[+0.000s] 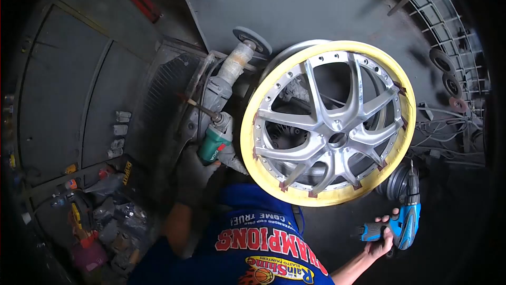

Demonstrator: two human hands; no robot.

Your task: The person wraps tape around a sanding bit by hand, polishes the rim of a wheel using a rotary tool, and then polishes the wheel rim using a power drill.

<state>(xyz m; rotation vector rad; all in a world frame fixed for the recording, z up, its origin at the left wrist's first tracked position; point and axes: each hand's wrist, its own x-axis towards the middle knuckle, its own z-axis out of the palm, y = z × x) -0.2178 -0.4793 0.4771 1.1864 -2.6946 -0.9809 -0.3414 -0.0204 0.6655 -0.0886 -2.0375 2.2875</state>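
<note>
At lower left, my left hand, in a dark glove, is wrapped round the lower end of a green power tool with a thin shaft pointing up and left. My right hand, bare, grips the handle of a blue drill at lower right, its chuck pointing up. Between the two tools stands a silver spoked wheel, its face towards me. Yellow covering runs round its rim, with small dark red pieces at several places along the inner edge.
A large grey grinder with a round disc lies left of the wheel. Discs hang on a wire rack at right, above tangled cables. Tools and bags are piled at lower left beside grey cabinets.
</note>
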